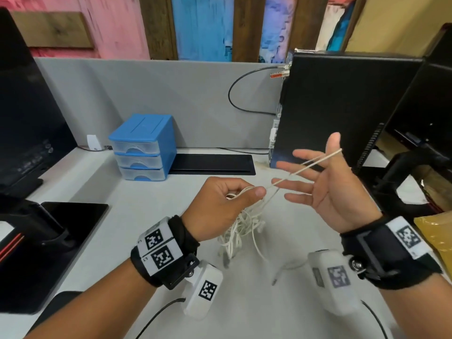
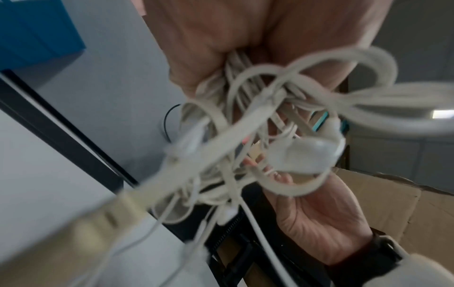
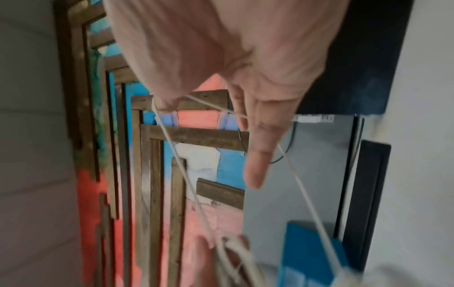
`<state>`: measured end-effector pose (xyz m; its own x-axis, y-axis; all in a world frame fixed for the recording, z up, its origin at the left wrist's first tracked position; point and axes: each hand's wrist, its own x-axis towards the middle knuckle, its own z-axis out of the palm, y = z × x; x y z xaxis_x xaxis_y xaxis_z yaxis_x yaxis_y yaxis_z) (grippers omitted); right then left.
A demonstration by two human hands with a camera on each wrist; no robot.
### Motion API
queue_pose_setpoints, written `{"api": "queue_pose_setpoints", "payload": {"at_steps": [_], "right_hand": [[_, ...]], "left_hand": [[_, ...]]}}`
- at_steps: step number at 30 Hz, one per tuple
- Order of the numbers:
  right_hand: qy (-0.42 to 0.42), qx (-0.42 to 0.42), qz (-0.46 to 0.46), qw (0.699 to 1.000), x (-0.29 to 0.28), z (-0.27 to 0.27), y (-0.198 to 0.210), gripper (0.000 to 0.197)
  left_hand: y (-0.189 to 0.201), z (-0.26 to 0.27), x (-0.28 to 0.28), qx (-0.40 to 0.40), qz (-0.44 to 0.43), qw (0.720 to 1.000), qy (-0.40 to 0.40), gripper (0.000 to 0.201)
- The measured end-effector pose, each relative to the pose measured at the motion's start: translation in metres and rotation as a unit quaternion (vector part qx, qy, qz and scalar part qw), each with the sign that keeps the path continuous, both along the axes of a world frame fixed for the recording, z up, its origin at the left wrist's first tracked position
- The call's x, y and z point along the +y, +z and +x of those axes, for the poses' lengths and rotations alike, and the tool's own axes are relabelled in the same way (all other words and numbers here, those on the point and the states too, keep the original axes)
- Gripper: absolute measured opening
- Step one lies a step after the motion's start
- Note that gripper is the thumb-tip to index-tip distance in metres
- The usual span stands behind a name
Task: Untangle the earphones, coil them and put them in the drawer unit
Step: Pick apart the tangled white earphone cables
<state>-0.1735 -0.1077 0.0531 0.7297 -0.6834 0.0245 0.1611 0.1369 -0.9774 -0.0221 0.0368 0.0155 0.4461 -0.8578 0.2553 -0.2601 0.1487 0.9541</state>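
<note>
Fingers of left hand (image 1: 221, 204) clutch tangled earphones (image 1: 241, 226); cord slants up-right over spread right hand (image 1: 327, 187)

Both forearms are bare. Each wrist wears a black fabric strap (image 1: 186, 237) carrying white blocks printed with black square-code markers (image 1: 160, 250). Below each wrist, lower centre of the frame, hangs a white camera housing (image 1: 204, 291) with its own marker, trailing a thin black cable (image 1: 156, 316).

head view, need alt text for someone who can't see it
Over a white desk, the left hand grips a tangled bunch of white earphones while the open right hand stretches a loop of their cord hooked around its thumb. A blue drawer unit, drawers closed, stands behind, left of the hands.
</note>
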Motion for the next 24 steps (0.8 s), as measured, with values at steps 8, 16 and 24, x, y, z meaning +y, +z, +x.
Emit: {"api": "queue_pose_setpoints", "payload": {"at_steps": [8, 16, 24], "right_hand": [[-0.235, -0.09, -0.281, 0.926, -0.015, -0.017, 0.004, 0.065], [-0.104, 0.147, -0.316, 0.931, -0.032, -0.02, -0.003, 0.091], [-0.266, -0.065, -0.189, 0.943, -0.055, -0.035, 0.014, 0.036]], "left_hand": [[-0.006, 0.03, 0.003, 0.009, 0.035, 0.998, 0.06, 0.025], [-0.011, 0.058, 0.0, 0.028, 0.028, 0.987, 0.156, 0.02], [-0.017, 0.111, 0.017, 0.082, 0.074, 0.968, 0.224, 0.022]]}}
